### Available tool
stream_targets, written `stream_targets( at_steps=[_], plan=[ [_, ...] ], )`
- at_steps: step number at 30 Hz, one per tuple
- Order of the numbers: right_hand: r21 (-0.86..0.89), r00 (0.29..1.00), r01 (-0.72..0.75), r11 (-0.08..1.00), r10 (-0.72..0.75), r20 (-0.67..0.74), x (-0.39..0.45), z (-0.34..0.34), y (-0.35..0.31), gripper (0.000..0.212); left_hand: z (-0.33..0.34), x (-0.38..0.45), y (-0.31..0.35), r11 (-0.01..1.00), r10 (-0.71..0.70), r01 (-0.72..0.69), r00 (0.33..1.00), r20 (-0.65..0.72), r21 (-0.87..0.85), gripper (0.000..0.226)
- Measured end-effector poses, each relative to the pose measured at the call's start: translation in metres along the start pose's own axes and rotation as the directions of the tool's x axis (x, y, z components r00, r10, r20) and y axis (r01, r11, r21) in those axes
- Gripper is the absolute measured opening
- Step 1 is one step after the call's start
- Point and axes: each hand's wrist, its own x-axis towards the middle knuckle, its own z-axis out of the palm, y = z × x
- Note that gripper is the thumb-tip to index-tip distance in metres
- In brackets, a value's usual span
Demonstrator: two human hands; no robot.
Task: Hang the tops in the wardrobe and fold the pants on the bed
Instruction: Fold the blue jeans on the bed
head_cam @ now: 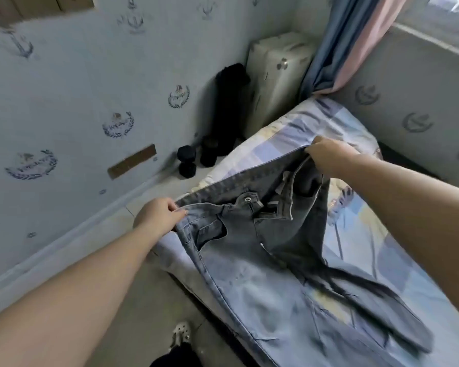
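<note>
While the wallpapered wall (77, 83) closed off the left side, the bed (355, 234) with its pale checked cover ran from the lower right up toward the far corner; a strip of floor (149, 300) lay between wall and bed, narrow but open along the bed's near edge; a blue and pink curtain (355, 43) hung down to the bed's far end, and a white cabinet (276, 75) stood in the corner beside it; a tall black object (229, 102) leaned against the wall near the cabinet, with dark dumbbells (187, 161) on the floor just beside it; the grey jeans (263, 274) lay spread over the bed's near edge, legs trailing toward the viewer, waistband lifted and unbuttoned; the left hand (157, 215) pinched the waistband's left end, fingers curled tight on the denim; the right hand (326, 154) gripped the waistband's far end, raised above the cover, fingers closed round the cloth; a spotted slipper (180, 335) showed on the floor below.
</note>
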Motion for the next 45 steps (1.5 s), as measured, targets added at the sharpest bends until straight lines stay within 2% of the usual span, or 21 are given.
stream_targets(
  at_steps=[2,4,6,11,15,18,20,23,25,26,29,32,34,35,37,39,43,45],
  plan=[
    [0.06,0.999,0.006,0.998,-0.008,0.032,0.064,0.025,-0.038,0.013,0.001,0.049,-0.034,0.996,-0.052,0.049,0.998,0.038,0.071,0.036],
    [0.154,0.997,-0.022,0.988,0.011,0.074,0.101,0.044,-0.065,0.025,0.01,0.076,-0.057,0.992,-0.078,0.069,0.994,0.073,0.109,0.03],
    [0.219,0.997,-0.034,0.975,0.017,0.08,0.141,0.065,-0.091,0.028,0.025,0.107,-0.081,0.987,-0.104,0.09,0.99,0.1,0.136,0.027],
    [0.235,0.995,0.081,0.969,-0.094,0.044,0.213,0.107,-0.141,0.033,0.058,0.16,-0.128,0.974,-0.156,0.125,0.975,0.157,0.19,0.029],
    [0.313,0.983,0.072,0.947,-0.121,0.139,0.245,0.144,-0.173,0.065,0.078,0.187,-0.151,0.953,-0.206,0.14,0.95,0.234,0.27,0.029],
    [0.402,0.953,0.074,0.913,-0.184,0.241,0.243,0.18,-0.201,0.063,0.089,0.211,-0.154,0.916,-0.195,0.049,0.922,0.335,0.398,0.024],
    [0.442,0.916,0.094,0.892,-0.252,0.313,0.235,0.208,-0.222,0.062,0.098,0.227,-0.149,0.892,-0.125,-0.03,0.942,0.31,0.451,0.021],
    [0.518,0.865,0.108,0.849,-0.337,0.372,0.219,0.241,-0.255,0.06,0.114,0.243,-0.132,0.877,0.087,-0.173,0.975,0.207,0.448,0.025],
    [0.546,0.85,0.11,0.831,-0.363,0.381,0.213,0.258,-0.276,0.062,0.132,0.25,-0.118,0.86,0.24,-0.302,0.951,0.197,0.41,0.023],
    [0.55,0.848,0.113,0.828,-0.369,0.38,0.212,0.263,-0.285,0.063,0.141,0.252,-0.111,0.854,0.265,-0.34,0.935,0.233,0.393,0.024],
    [0.558,0.869,0.088,0.825,-0.338,0.363,0.213,0.276,-0.307,0.064,0.173,0.262,-0.098,0.841,0.164,-0.343,0.899,0.406,0.419,0.042],
    [0.603,0.926,0.0,0.797,-0.227,0.3,0.217,0.284,-0.314,0.056,0.196,0.269,-0.093,0.883,0.141,-0.322,0.875,0.463,0.34,0.045],
    [0.69,0.963,-0.066,0.721,-0.136,0.234,0.215,0.29,-0.312,0.05,0.204,0.271,-0.091,0.922,0.156,-0.284,0.894,0.42,0.263,0.038],
    [0.747,0.97,-0.065,0.662,-0.134,0.203,0.214,0.291,-0.312,0.049,0.204,0.272,-0.094,0.937,0.148,-0.245,0.924,0.353,0.249,0.037],
    [0.815,0.963,0.005,0.579,-0.223,0.152,0.209,0.29,-0.314,0.054,0.196,0.272,-0.102,0.933,0.135,-0.197,0.967,0.215,0.302,0.036],
    [0.839,0.952,0.03,0.544,-0.27,0.141,0.191,0.296,-0.305,0.058,0.197,0.264,-0.102,0.894,0.162,-0.215,0.973,0.164,0.394,0.035],
    [0.875,0.978,-0.099,0.474,-0.115,0.173,0.151,0.319,-0.274,0.057,0.213,0.232,-0.068,0.862,0.251,-0.3,0.953,0.169,0.409,0.037],
    [0.875,0.975,-0.135,0.465,-0.092,0.2,0.126,0.332,-0.252,0.062,0.23,0.21,-0.043,0.85,0.293,-0.351,0.935,0.201,0.393,0.036]
  ],
)
